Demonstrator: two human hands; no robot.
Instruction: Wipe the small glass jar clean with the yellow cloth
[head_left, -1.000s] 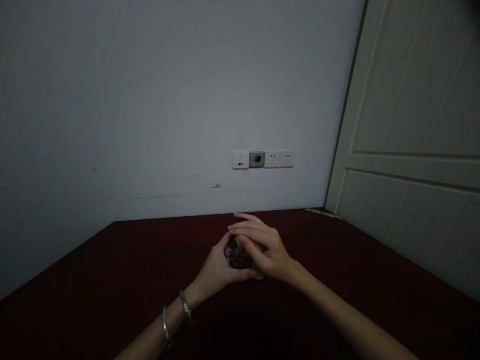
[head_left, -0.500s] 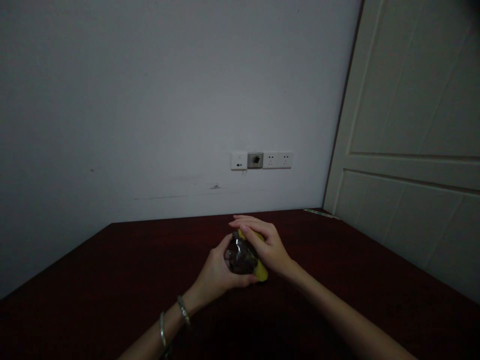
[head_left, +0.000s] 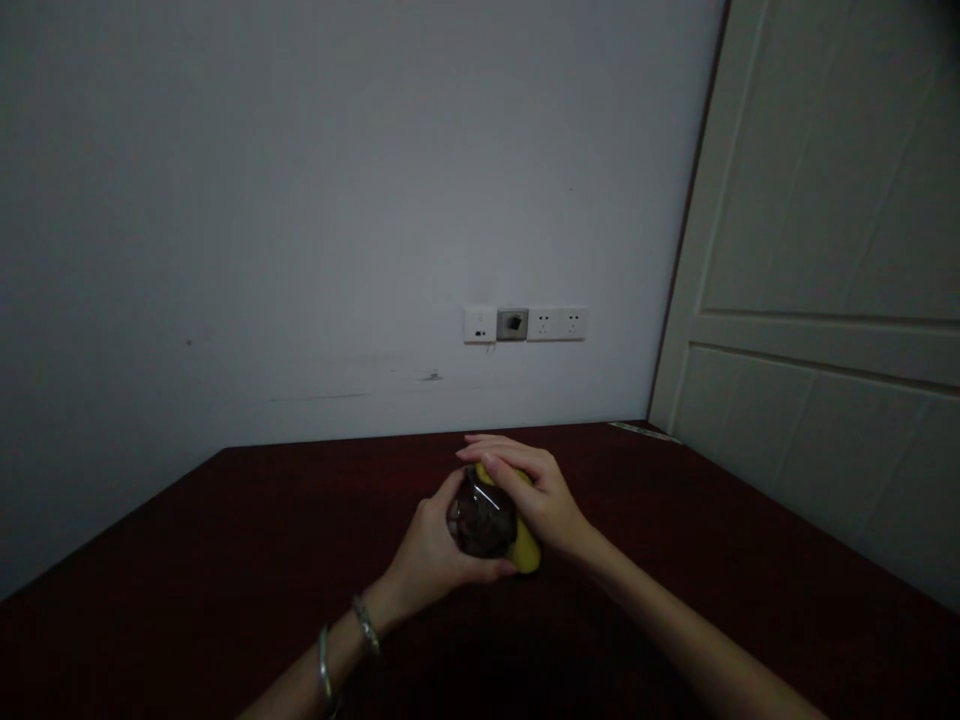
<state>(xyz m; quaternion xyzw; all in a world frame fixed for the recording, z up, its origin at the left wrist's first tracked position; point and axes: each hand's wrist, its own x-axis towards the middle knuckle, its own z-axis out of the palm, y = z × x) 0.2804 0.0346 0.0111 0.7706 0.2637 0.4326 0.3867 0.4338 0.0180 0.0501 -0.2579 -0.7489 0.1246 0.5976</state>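
A small clear jar (head_left: 482,520) with dark contents and a yellow lid (head_left: 525,550) lies sideways between my hands, just above a dark red table (head_left: 225,560). My left hand (head_left: 431,545) wraps round the jar's body from the left, thumb underneath. My right hand (head_left: 536,495) is closed over the yellow lid from the right, fingers curled across its top. Two bracelets (head_left: 345,650) sit on my left wrist.
A pale wall stands behind the table with a strip of sockets and a switch (head_left: 525,323). A panelled white door (head_left: 825,300) closes off the right side. A thin light strip (head_left: 643,431) lies at the table's far right corner.
The jar has tipped so more of its dark body and yellow lid shows. My right hand's fingers have curled tighter over the lid; both hands have stayed in place.
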